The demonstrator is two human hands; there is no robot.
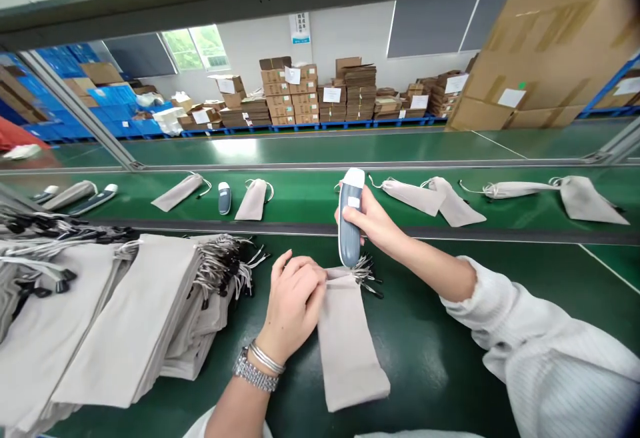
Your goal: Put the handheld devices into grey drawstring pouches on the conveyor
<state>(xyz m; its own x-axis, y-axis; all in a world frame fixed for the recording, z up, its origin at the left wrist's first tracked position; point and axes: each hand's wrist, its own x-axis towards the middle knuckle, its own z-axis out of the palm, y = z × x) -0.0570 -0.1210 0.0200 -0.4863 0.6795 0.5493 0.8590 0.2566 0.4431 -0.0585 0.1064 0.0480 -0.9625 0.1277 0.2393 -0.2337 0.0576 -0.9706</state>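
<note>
My right hand [375, 219] grips a grey and white handheld device [349, 218], held upright with its lower end at the mouth of a beige drawstring pouch [347, 345]. The pouch lies flat on the green table [425, 345] in front of me. My left hand [295, 298] is closed on the pouch's top edge, pinching the opening. The pouch's drawstrings [367, 271] splay out to the right of the opening.
Stacks of empty beige pouches [125, 318] with drawstrings lie at my left. On the green conveyor [310, 195] behind lie filled and empty pouches [433, 198] and another device [225, 198]. Cardboard boxes [550, 51] stand at the right and along the far wall.
</note>
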